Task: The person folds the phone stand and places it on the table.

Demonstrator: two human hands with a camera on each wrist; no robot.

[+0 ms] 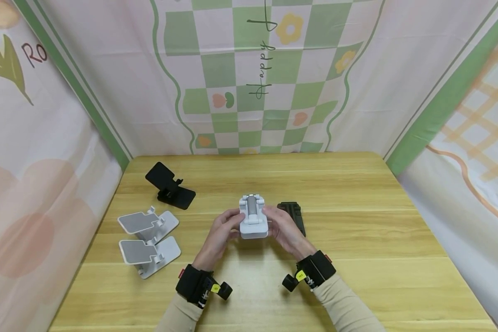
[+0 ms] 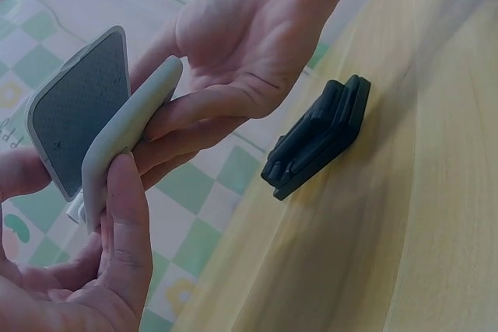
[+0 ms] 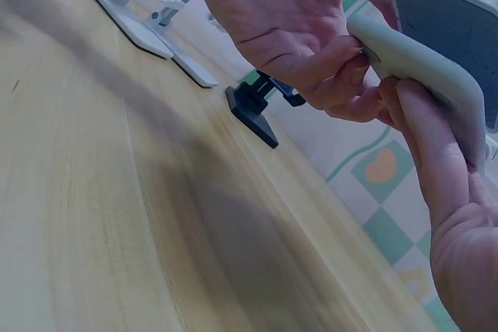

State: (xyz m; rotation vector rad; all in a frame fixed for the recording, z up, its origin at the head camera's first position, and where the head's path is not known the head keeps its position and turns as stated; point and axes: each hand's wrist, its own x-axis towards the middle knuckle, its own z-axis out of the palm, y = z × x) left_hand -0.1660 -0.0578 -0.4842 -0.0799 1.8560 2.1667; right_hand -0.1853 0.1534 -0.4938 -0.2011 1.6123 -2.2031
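Observation:
A white folding phone stand [image 1: 254, 229] is held up over the table between both hands. My left hand [image 1: 221, 233] grips its left edge, and my right hand [image 1: 287, 232] grips the right edge. In the left wrist view, the stand's grey-padded plate [image 2: 82, 114] stands a little apart from its thick rounded base [image 2: 132, 126]. Left fingers [image 2: 128, 231] press that base from below. The right wrist view shows the same base [image 3: 424, 60] pinched by fingers of both hands. Just beyond my right hand, a folded black phone stand [image 1: 291, 213] lies flat, partly covered by it.
At the left of the wooden table [image 1: 357, 286], two unfolded white phone stands with grey pads, a rear one [image 1: 139, 222] and a front one [image 1: 138, 252], stand close together. Behind them is an unfolded black phone stand [image 1: 178, 197]. Printed cloth [image 1: 240, 106] hangs along the table's back edge.

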